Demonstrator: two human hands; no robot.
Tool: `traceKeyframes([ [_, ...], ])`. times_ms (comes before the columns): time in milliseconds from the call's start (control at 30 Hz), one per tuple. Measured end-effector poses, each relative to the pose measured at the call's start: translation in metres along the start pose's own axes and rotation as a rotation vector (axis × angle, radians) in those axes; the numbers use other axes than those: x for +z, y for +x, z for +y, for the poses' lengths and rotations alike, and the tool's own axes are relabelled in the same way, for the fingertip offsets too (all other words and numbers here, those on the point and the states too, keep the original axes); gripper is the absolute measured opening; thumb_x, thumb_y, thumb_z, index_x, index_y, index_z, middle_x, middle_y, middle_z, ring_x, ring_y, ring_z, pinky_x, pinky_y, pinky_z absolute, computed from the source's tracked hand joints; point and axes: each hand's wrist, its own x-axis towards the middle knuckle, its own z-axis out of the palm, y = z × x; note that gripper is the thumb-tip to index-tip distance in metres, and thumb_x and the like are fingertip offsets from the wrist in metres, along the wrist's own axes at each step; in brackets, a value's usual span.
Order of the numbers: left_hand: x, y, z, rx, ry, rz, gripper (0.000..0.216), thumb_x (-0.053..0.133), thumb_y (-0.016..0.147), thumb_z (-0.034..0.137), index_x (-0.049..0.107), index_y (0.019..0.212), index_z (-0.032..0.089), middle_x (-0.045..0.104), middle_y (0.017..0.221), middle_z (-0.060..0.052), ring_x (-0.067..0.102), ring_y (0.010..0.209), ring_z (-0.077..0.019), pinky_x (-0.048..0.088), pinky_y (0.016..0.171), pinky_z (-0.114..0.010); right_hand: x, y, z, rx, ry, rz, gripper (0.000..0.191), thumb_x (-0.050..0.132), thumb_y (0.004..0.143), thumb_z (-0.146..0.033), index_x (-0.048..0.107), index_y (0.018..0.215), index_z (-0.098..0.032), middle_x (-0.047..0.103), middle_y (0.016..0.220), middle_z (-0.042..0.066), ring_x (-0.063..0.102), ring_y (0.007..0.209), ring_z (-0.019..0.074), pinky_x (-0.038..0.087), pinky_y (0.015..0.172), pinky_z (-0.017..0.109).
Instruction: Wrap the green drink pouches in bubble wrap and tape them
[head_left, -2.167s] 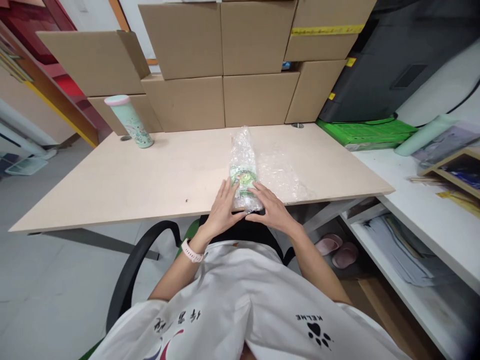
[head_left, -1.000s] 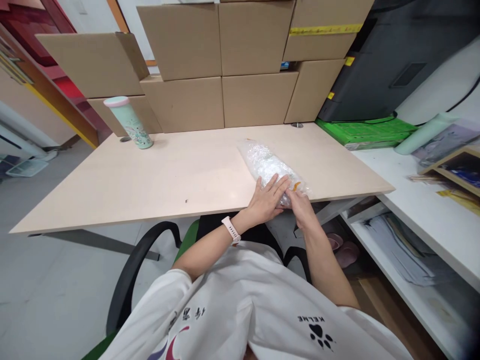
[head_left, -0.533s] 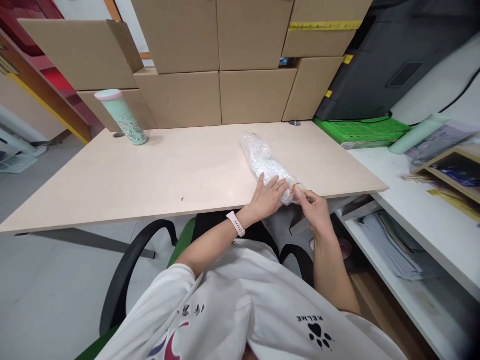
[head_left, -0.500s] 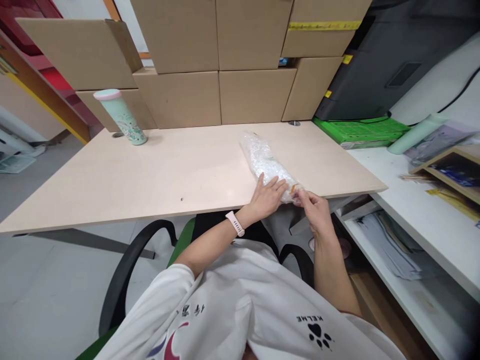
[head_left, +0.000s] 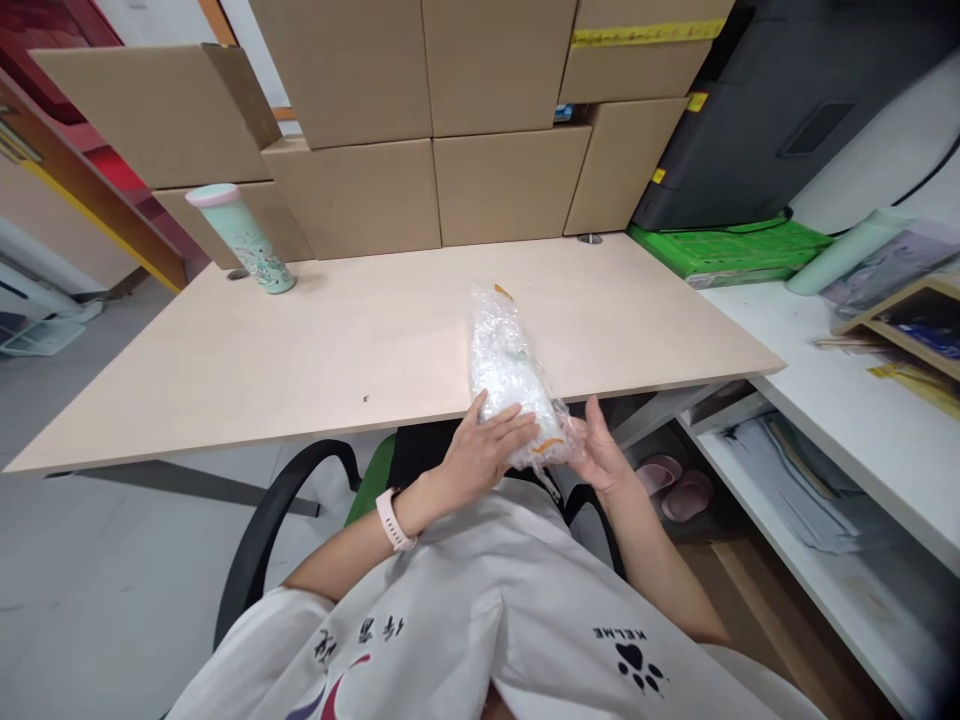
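A clear bubble-wrap package (head_left: 504, 345) with whitish contents lies slanted across the desk's front edge. Its near end hangs over my lap, and an orange strip shows at each end. What is inside cannot be made out. My left hand (head_left: 491, 445), a pale pink band on its wrist, rests flat on the package with fingers extended. At the package's near right end is my right hand (head_left: 600, 450), its thumb raised and apart. The right fingers reach the plastic and are partly hidden behind it.
On the pale wooden desk (head_left: 375, 340) a mint tumbler (head_left: 251, 240) stands at the left. Cardboard boxes (head_left: 364, 195) line the back. To the right are a green box (head_left: 735, 255) and a white shelf unit (head_left: 810, 350) with papers. Chair armrests flank me.
The package has come toward me over the desk edge and turned more upright in view. My left hand moved with it; my right hand's pinch has opened, thumb now raised.
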Motion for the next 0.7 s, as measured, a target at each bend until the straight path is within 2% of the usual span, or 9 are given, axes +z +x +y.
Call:
traceKeyframes([
  [133,-0.012,-0.022,0.007,0.017,-0.033,-0.046,0.068,0.043,0.089,0.014,0.030,0.152,0.038,0.045,0.152,0.003,0.032,0.148,-0.0195,0.003,0.127,-0.058,0.022,0.003,-0.006,0.089,0.193,-0.133,0.050,0.046,0.091,-0.066,0.075,0.106,-0.027,0.078,0.096,0.012,0.073,0.081,0.0322,0.059,0.068,0.049],
  [233,-0.049,-0.016,0.001,0.171,-0.139,-0.188,0.063,0.054,0.091,0.039,0.033,0.150,0.042,0.045,0.153,0.006,0.034,0.148,-0.0228,0.011,0.127,-0.056,0.031,0.003,-0.016,0.148,0.316,-0.192,0.044,0.072,0.076,-0.059,0.074,0.108,-0.028,0.077,0.104,0.010,0.073,0.088,0.0349,0.060,0.070,0.048],
  [267,-0.065,-0.009,-0.004,0.210,-0.195,-0.242,0.058,0.054,0.091,0.045,0.038,0.147,0.045,0.051,0.148,0.009,0.040,0.145,-0.0225,0.018,0.126,-0.053,0.032,0.003,-0.019,0.153,0.336,-0.181,0.046,0.075,0.073,-0.058,0.074,0.108,-0.028,0.077,0.105,0.010,0.073,0.090,0.0352,0.060,0.070,0.048],
  [300,-0.081,0.002,-0.011,0.181,-0.244,-0.223,0.048,0.050,0.093,0.048,0.045,0.141,0.046,0.061,0.138,0.009,0.050,0.137,-0.0218,0.027,0.124,-0.049,0.032,0.002,-0.022,0.151,0.345,-0.164,0.048,0.077,0.071,-0.058,0.073,0.108,-0.028,0.076,0.105,0.009,0.072,0.091,0.0352,0.059,0.071,0.047],
  [367,-0.112,0.031,-0.028,0.028,-0.276,-0.027,0.036,0.041,0.097,0.050,0.060,0.125,0.040,0.069,0.124,0.004,0.060,0.124,-0.0223,0.040,0.114,-0.047,0.030,0.001,-0.025,0.127,0.318,-0.135,0.050,0.079,0.069,-0.059,0.073,0.106,-0.027,0.076,0.103,0.009,0.071,0.093,0.0343,0.059,0.073,0.046],
  [433,-0.136,0.066,-0.049,-0.081,-0.219,0.212,0.035,0.039,0.096,0.052,0.065,0.113,0.035,0.069,0.119,0.001,0.060,0.121,-0.0251,0.040,0.111,-0.053,0.027,-0.001,-0.026,0.084,0.225,-0.128,0.046,0.077,0.071,-0.061,0.072,0.101,-0.026,0.076,0.098,0.008,0.070,0.091,0.0327,0.057,0.074,0.044],
  [533,-0.157,0.112,-0.082,-0.178,-0.121,0.395,0.038,0.047,0.089,0.059,0.065,0.104,0.029,0.065,0.117,-0.001,0.057,0.124,-0.0304,0.039,0.108,-0.061,0.023,-0.004,-0.026,0.006,0.043,-0.139,0.038,0.070,0.078,-0.061,0.069,0.086,-0.024,0.072,0.085,0.006,0.067,0.082,0.0284,0.053,0.070,0.038],
  [600,-0.162,0.129,-0.098,-0.275,-0.081,0.348,0.045,0.044,0.088,0.066,0.066,0.088,0.026,0.066,0.101,-0.003,0.059,0.120,-0.0356,0.040,0.102,-0.068,0.021,-0.005,-0.026,-0.032,-0.018,-0.156,0.037,0.066,0.081,-0.060,0.066,0.082,-0.023,0.068,0.079,0.005,0.063,0.075,0.0253,0.050,0.066,0.036],
  [700,-0.164,0.130,-0.110,-0.397,-0.101,0.236,0.058,0.041,0.086,0.074,0.062,0.067,0.024,0.062,0.078,-0.005,0.064,0.112,-0.0421,0.038,0.095,-0.078,0.021,-0.005,-0.026,-0.051,-0.037,-0.169,0.036,0.064,0.082,-0.058,0.062,0.078,-0.022,0.063,0.072,0.004,0.057,0.068,0.0225,0.046,0.061,0.034],
])
